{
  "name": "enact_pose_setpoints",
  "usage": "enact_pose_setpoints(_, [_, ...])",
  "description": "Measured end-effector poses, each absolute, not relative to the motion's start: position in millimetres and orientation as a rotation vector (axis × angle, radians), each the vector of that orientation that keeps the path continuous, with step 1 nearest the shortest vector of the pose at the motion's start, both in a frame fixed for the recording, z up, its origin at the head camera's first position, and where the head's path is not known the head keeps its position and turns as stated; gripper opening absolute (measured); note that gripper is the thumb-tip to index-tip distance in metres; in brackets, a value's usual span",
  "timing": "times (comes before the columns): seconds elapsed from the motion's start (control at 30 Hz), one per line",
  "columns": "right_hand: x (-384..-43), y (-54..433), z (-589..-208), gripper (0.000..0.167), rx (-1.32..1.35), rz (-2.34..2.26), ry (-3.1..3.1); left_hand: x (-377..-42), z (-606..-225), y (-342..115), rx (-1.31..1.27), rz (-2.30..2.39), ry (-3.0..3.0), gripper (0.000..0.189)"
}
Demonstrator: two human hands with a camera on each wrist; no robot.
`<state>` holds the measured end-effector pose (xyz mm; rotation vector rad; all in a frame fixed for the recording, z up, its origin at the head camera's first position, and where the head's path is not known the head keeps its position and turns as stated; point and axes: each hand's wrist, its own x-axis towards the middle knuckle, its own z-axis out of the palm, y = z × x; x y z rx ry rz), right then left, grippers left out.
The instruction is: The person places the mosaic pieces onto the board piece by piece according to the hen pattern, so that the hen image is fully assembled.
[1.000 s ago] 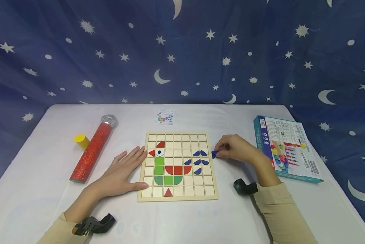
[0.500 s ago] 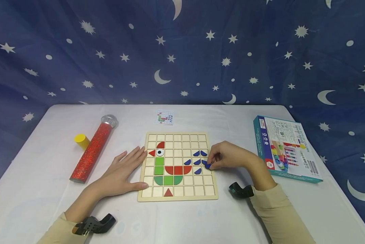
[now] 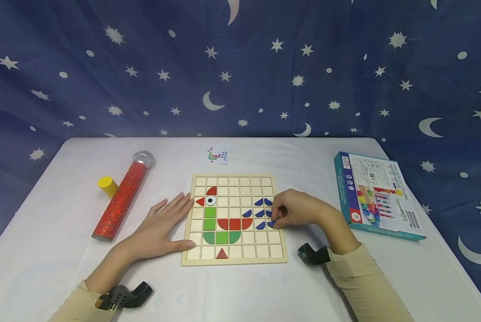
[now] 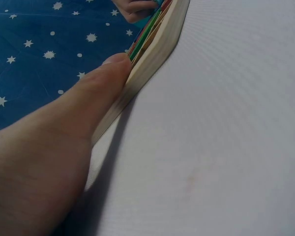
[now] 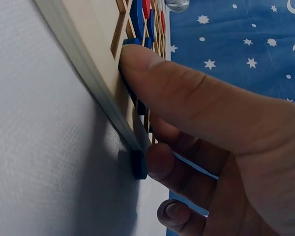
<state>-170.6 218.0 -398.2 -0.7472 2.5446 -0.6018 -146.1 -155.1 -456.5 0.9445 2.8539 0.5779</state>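
Note:
A wooden grid board (image 3: 240, 263) lies in front of me, with red, green and blue flat pieces forming a bird. My left hand (image 3: 160, 228) rests with straight fingers along the board's left edge, its thumb on the near-left rim. At the board's right side, my right hand (image 3: 301, 208) pinches a blue half-round piece (image 3: 271, 224) at a cell in the last column. Close up in the right wrist view, the thumb presses this blue piece (image 5: 131, 42); part of it is hidden. Another blue piece (image 5: 139, 165) lies on the tablecloth beside the board.
Behind the board lies a small picture card (image 3: 216, 154) showing a similar bird. A red glittery microphone (image 3: 121, 201) and a yellow cylinder (image 3: 108, 186) are on the left. A flat toy box (image 3: 379, 197) lies on the right. A starry cloth (image 3: 240, 67) hangs behind the table.
My right hand has carried the blue half-round piece from beside the board leftward and nearer to me, onto a right-column cell. The left hand has stayed still.

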Motion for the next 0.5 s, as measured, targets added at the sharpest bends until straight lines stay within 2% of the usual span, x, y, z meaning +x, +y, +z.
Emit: enact_pose_setpoints(0.5, [-169.1, 216.0, -395.4, 0.016, -0.703, -0.528, 2.581, -146.9, -455.6, -154.4, 0.943, 0.562, 2.846, 0.104])
